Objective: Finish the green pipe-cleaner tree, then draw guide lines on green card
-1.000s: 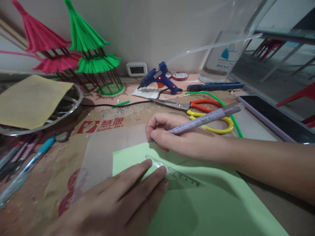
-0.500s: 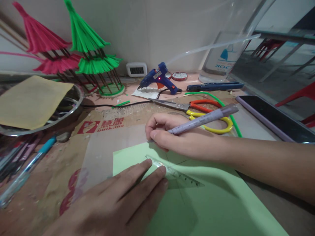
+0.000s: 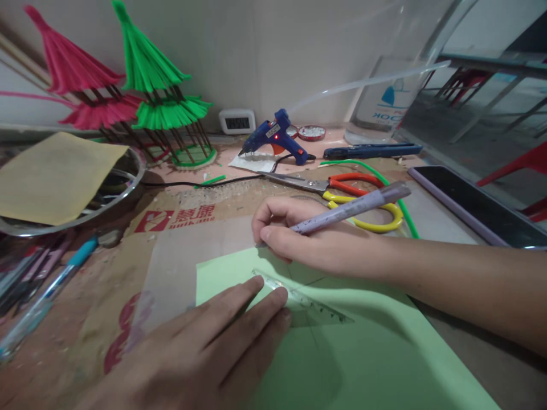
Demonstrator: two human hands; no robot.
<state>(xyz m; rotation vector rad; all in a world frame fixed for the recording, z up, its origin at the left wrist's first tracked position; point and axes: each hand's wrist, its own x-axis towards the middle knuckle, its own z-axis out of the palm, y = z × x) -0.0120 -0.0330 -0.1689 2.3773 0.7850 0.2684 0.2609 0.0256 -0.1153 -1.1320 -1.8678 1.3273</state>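
A light green sheet of paper (image 3: pixel 384 353) lies in front of me with a few thin drawn lines crossing on it. On the sheet rests a clear plastic ruler (image 3: pixel 316 306), partly covered by fingers. My left hand (image 3: pixel 213 336) lies over it, fingers stretched out and their tips pressing the ruler to the paper. My right hand (image 3: pixel 294 228) is closed around a pale purple pen (image 3: pixel 350 209) at the far edge of the sheet. The pen's tip is hidden by the fingers.
Behind my right hand lie scissors (image 3: pixel 316 183) with red and yellow handles, a blue glue gun (image 3: pixel 273 136) and a blue cutter (image 3: pixel 371 150). A phone (image 3: pixel 478 205) sits at right. Pink and green pipe-cleaner towers (image 3: pixel 158 62) stand at back left, near a metal basket (image 3: pixel 139 176) and pens (image 3: pixel 51 290).
Hardly anything differs. Both hands, the ruler and the pen keep their places, with only a very slight shift of the view.
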